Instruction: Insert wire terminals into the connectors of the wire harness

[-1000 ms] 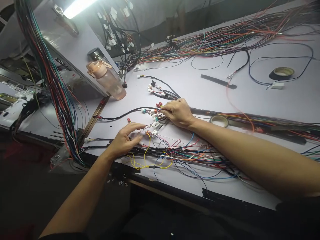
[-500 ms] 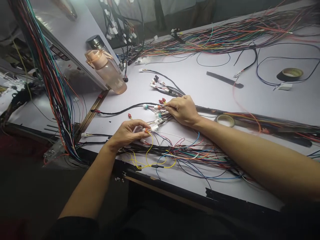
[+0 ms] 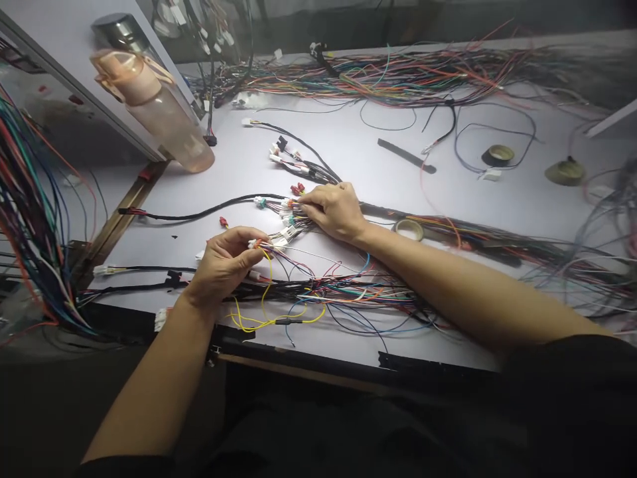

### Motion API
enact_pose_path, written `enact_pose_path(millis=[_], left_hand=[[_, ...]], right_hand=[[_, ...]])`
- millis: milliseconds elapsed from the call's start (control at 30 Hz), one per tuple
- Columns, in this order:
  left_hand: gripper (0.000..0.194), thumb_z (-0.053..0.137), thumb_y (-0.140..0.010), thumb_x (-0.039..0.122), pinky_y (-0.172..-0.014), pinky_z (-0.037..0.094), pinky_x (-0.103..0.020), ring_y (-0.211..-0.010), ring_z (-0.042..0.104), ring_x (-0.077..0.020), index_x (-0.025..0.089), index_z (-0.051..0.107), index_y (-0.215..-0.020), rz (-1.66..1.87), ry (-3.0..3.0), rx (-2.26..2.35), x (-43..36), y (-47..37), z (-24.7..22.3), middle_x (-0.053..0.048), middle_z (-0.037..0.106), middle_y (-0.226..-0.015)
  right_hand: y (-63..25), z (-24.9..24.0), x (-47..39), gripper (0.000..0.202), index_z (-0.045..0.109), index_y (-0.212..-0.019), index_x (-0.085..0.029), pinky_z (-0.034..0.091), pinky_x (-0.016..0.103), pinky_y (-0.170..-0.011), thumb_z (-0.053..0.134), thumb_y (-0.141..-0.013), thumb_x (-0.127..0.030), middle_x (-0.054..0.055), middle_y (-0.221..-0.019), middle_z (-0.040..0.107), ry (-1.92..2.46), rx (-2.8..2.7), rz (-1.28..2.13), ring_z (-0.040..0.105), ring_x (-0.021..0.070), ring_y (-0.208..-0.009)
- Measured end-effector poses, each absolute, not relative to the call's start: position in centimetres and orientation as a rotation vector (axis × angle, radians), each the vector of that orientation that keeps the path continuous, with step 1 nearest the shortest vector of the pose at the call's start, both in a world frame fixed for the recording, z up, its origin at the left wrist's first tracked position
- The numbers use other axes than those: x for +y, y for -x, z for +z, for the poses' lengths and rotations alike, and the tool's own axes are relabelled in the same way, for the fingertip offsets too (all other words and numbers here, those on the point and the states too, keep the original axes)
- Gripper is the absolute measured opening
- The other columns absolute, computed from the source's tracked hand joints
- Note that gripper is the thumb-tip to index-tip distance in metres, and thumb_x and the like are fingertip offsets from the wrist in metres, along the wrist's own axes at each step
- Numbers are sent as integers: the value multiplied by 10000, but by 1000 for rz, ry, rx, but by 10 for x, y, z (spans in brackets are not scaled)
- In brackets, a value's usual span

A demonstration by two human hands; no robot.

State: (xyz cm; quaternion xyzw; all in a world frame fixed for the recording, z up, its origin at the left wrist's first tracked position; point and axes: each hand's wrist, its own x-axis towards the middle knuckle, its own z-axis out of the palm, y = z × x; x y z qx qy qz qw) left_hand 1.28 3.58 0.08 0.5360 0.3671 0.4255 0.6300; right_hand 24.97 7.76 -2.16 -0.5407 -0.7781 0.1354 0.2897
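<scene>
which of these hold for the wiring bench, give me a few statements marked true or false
1. The left hand pinches a white-and-orange connector. True.
2. The other hand is wrapped around the bottle. False: the right hand pinches wires, well apart from the water bottle.
3. A tape roll lies beside the right forearm. True.
4. The sleeve on the yellow wires is white. False: the yellow wires carry a black sleeve.
5. The water bottle has a peach-coloured lid. True.
</scene>
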Motion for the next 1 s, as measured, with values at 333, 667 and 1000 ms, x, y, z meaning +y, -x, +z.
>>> enact_pose_path(millis=[333,667,1000], left_hand=[[172,790,-704,184,-735,546,-216,-756,647,-111,206,741,-867,932,-1241,816,36,-9,1,-25,698,-842],[208,829,-643,207,-630,591,-217,-724,659,-139,189,746,-833,941,-1211,852,32,-14,10,-36,708,-813],[280,842,-605,247,-432,606,-295,-674,648,-186,191,733,-857,912,-1148,987,31,-18,13,-39,687,-813]], right_hand=[[-310,67,28,345,718,-871,-150,429,314,-697,501,-947,-408,51,-807,680,1540,-1992,608,585,156,-738],[-338,31,-54,333,622,-700,-186,421,307,-713,477,-949,-353,33,-732,640,1668,-1978,434,572,154,-718],[-344,20,-157,153,643,-839,-238,411,369,-789,529,-937,-269,33,-824,709,1731,-1906,201,632,187,-800]])
